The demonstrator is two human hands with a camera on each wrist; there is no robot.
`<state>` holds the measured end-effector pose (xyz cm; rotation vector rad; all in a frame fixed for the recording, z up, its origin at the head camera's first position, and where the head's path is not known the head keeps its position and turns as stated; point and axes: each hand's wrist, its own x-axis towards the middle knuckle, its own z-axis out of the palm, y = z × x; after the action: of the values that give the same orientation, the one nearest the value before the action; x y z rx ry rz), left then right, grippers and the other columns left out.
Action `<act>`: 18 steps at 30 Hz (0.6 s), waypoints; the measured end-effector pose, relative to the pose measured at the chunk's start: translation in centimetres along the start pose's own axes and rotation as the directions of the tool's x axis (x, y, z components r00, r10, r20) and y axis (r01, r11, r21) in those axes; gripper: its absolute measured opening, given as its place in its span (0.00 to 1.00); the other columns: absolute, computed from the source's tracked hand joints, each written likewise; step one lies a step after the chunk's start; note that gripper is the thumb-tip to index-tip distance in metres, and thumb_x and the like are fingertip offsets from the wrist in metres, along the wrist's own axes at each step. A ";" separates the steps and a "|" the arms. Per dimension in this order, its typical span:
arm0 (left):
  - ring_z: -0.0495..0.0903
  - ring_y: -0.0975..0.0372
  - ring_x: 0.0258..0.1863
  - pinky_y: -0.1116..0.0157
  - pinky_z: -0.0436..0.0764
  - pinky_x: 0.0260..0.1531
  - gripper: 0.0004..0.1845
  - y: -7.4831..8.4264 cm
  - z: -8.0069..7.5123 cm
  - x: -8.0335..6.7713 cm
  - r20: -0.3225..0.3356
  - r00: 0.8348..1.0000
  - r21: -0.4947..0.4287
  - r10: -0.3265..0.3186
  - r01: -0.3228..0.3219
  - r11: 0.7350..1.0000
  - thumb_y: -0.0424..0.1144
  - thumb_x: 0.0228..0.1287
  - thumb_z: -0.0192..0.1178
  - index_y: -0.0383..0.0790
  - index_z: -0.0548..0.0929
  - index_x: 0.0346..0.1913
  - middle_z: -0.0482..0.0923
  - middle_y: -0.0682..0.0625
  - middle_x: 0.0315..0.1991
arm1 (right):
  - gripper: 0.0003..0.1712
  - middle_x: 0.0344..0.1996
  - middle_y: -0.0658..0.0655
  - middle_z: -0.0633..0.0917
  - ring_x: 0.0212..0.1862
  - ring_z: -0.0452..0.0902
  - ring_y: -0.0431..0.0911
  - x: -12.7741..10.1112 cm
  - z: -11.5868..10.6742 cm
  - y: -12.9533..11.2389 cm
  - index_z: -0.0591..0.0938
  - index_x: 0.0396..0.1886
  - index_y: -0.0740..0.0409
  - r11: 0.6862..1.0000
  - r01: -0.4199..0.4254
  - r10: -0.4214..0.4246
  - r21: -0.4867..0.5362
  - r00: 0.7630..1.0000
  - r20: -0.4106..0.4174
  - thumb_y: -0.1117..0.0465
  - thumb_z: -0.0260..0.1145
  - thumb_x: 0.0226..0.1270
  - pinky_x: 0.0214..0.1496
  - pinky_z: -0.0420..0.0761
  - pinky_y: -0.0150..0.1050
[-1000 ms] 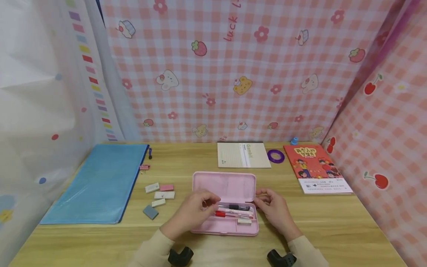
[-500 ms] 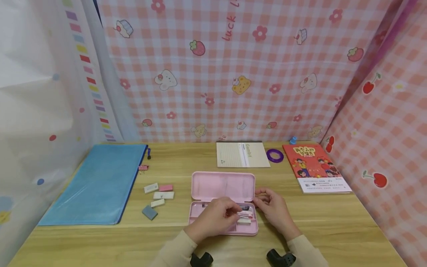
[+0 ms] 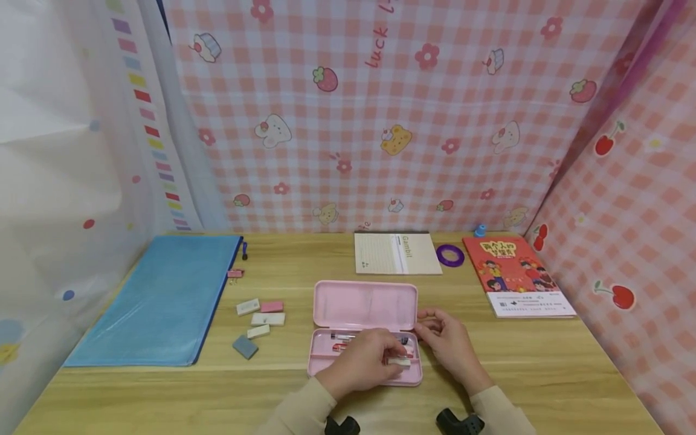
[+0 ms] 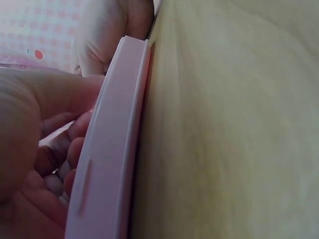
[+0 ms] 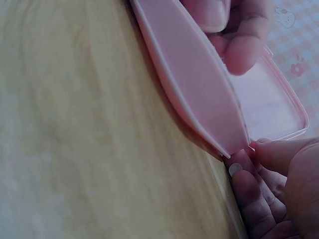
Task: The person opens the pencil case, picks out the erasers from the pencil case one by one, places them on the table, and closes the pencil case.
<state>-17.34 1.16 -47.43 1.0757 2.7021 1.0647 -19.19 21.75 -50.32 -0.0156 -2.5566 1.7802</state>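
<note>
Pink case open beneath left hand.
Its fingers curl at the white eraser, front-right compartment; pinch or mere touch, cannot tell. Right hand pinches case's hinge corner. Risk: knuckles dragging pens; case skidding on surface if that hold slackens.

You see pink-and-white checked cloth beyond the tabletop's back edge, a blue folder along its left edge, a plain pink pencil case between side edges.
</note>
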 end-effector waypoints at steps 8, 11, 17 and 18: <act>0.68 0.76 0.25 0.77 0.69 0.30 0.10 -0.4 0.5 0.0 -0.005 1.000 0.064 0.007 -0.007 0.998 0.37 0.47 0.73 0.49 0.87 0.35 0.75 0.65 0.26 | 0.11 0.35 0.59 0.86 0.35 0.83 0.45 0.0 0.1 -0.1 0.79 0.46 0.63 1.000 -0.019 0.019 0.017 1.000 -0.001 0.68 0.66 0.63 0.35 0.82 0.34; 0.69 0.76 0.27 0.76 0.70 0.32 0.10 -0.4 0.5 0.0 -0.005 1.000 0.083 -0.009 0.009 0.997 0.37 0.46 0.73 0.50 0.87 0.35 0.75 0.65 0.27 | 0.11 0.35 0.59 0.86 0.36 0.83 0.45 -0.1 0.1 -0.2 0.79 0.46 0.63 1.000 -0.024 0.024 0.016 1.000 0.000 0.68 0.66 0.63 0.35 0.82 0.34; 0.71 0.75 0.30 0.75 0.71 0.35 0.09 -0.4 0.5 0.0 -0.018 1.000 0.094 -0.024 0.025 0.995 0.37 0.48 0.71 0.51 0.88 0.35 0.77 0.65 0.29 | 0.11 0.34 0.58 0.87 0.36 0.83 0.45 -0.1 0.1 -0.4 0.79 0.46 0.63 1.000 -0.031 0.031 0.002 1.000 -0.002 0.68 0.66 0.63 0.35 0.81 0.33; 0.72 0.75 0.30 0.75 0.71 0.35 0.09 -0.5 0.5 -0.1 -0.021 1.000 0.092 -0.023 0.025 0.995 0.37 0.48 0.71 0.51 0.88 0.35 0.77 0.65 0.29 | 0.11 0.34 0.58 0.87 0.36 0.83 0.45 -0.1 0.1 -0.4 0.79 0.46 0.62 0.999 -0.032 0.032 0.002 0.999 -0.002 0.68 0.66 0.63 0.35 0.81 0.33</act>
<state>-17.44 1.18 -48.12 1.0485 2.7975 0.9603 -19.09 21.52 -50.03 -0.0581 -2.5682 1.7923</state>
